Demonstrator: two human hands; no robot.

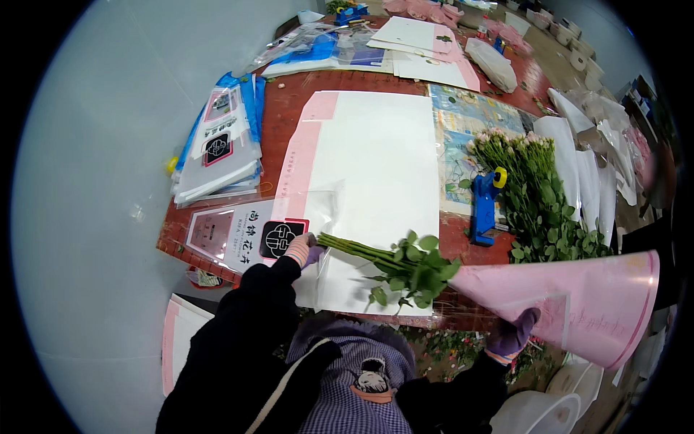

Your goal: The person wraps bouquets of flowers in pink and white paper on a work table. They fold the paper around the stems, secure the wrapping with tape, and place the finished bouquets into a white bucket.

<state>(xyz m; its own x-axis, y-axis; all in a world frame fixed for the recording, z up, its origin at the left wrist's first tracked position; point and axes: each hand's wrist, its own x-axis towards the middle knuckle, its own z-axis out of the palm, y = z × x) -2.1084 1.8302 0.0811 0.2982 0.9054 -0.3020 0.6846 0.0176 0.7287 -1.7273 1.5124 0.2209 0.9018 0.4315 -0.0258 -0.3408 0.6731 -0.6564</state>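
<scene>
Leafy stems [356, 248] are clasped over white wrapping sheets [383, 159] by fingers of the left hand [309, 252]; their pink cone wrapper [593, 293] is touched by the right hand [515, 332] (finger closure unclear). Wrapping seems underway; steady support is needed.

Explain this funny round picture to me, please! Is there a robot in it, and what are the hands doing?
There's no robot here. A person wears a camera on their head, looking down, so you see what's in front of them. Its very wide lens makes straight edges look bent.

Both hands wear purple gloves. The left hand grips the bare ends of a bunch of leafy stems. The other end goes into a pink wrapper, so any flowers inside are hidden. The right hand touches the wrapper's lower side.

On the red table lie big white sheets with pink edges, a pile of clear sleeves, a blue tape dispenser and more pale pink flowers.
</scene>
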